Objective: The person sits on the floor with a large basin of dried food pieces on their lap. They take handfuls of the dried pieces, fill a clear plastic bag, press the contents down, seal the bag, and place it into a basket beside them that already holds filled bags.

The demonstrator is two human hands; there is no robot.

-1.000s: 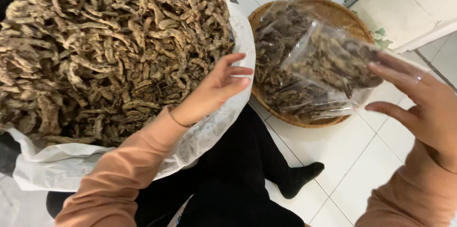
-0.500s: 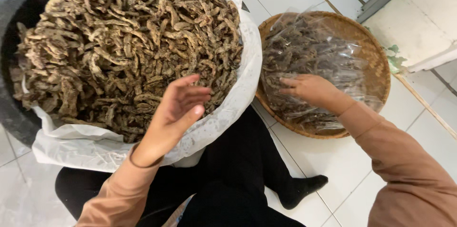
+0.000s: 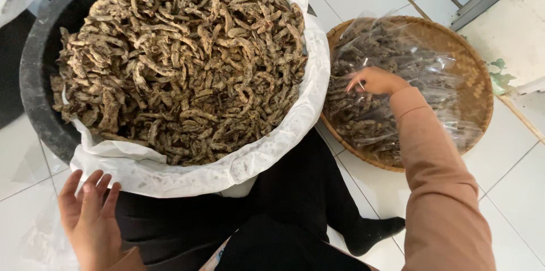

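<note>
A left hand (image 3: pixel 88 214) hovers open, fingers spread, just below the big black plastic tub (image 3: pixel 40 72) lined with white paper and heaped with dried brown strips (image 3: pixel 181 61); right of the tub, the right hand (image 3: pixel 374 80) rests half-curled on clear packed bags (image 3: pixel 392 86) in a round woven basket (image 3: pixel 471 72).

Bright, soft daylight all over. No hard shadows. White floor tiles (image 3: pixel 511 174) shine a little, pale and washed out near top right. Clear plastic bags (image 3: pixel 397 78) in basket (image 3: pixel 477 95) show small shiny spots. Brown dried strips (image 3: pixel 181 61) sharp, easy to see. Left hand (image 3: pixel 88 214) a bit soft at bottom edge. Right hand (image 3: pixel 374 80) slightly blurry. Dark under black tub (image 3: pixel 34 78), left side.
</note>
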